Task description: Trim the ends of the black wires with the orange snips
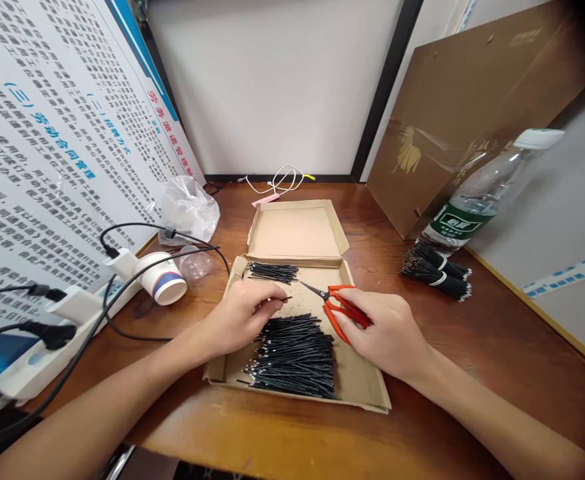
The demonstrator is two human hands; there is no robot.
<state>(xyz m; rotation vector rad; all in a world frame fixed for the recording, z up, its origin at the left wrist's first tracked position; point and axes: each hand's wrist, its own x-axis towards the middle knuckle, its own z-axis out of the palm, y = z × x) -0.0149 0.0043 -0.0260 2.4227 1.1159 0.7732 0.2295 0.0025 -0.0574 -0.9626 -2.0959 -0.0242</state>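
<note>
My left hand (245,313) is closed in a pinch on a short black wire piece whose tip pokes out to the right, over a shallow open cardboard box (357,383). My right hand (377,330) grips red-handled scissors (335,300), blades pointing left toward the left hand. A large heap of short black wire pieces (295,357) lies in the box just below both hands. A smaller row of black pieces (272,272) lies at the box's far left corner.
A tied bundle of black wires (435,270) and a tilted plastic water bottle (477,200) lie to the right beside a brown board. On the left are a tipped paper cup (165,280), a white power strip (47,340) with cables, and a plastic bag (190,207).
</note>
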